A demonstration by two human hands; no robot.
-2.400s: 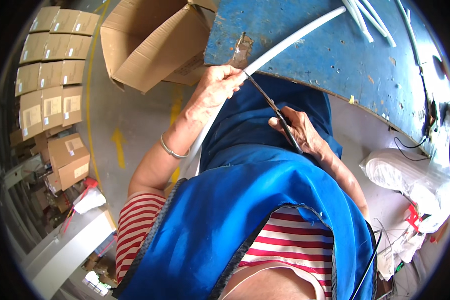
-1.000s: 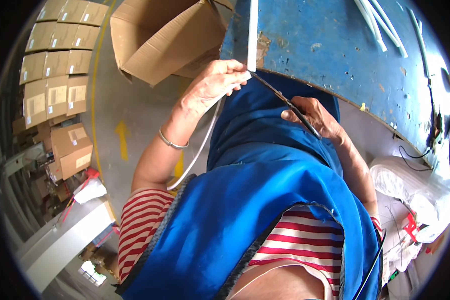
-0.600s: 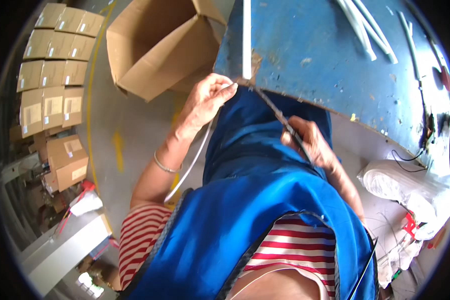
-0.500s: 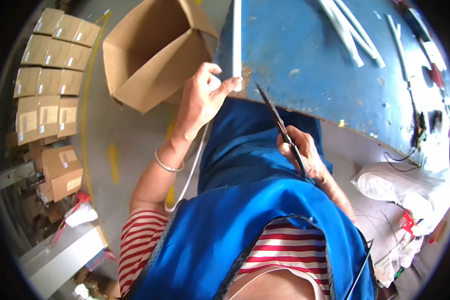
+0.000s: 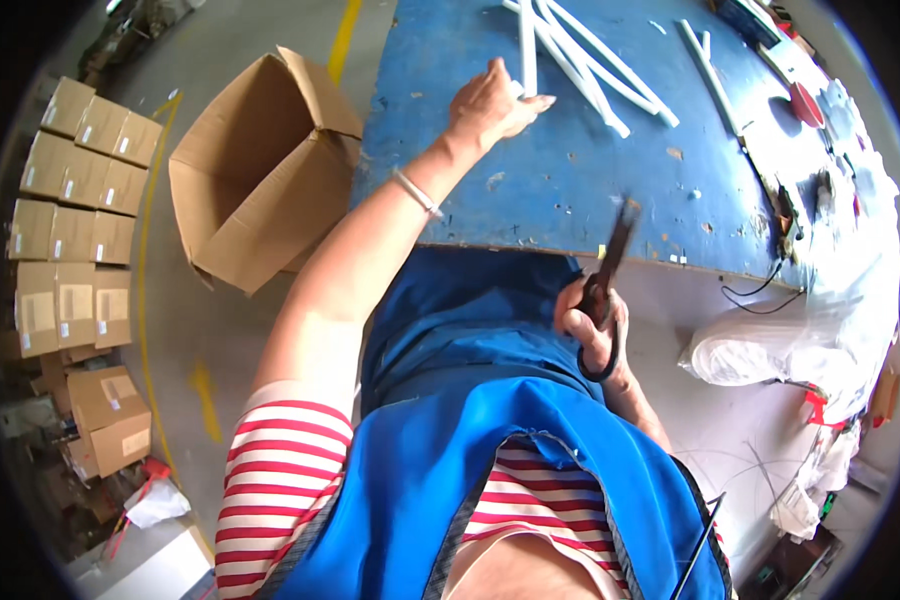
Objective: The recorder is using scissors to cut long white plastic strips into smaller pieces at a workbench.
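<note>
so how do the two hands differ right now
The left hand is stretched far out over the blue table, fingers resting on a white plastic strip; the right hand stays close to the body, below the table's edge. The left lies fairly flat and open; the right is curled through the handles of dark scissors. Both are bare.

bright even daylight, soft shadows, strong fisheye bending and dark vignette at the rim, motion-blurred scissors [image 5: 610, 265]

Left hand [image 5: 490, 100] outstretched, fingers loosely curled, right hand [image 5: 592, 325] fisted near waist
</note>
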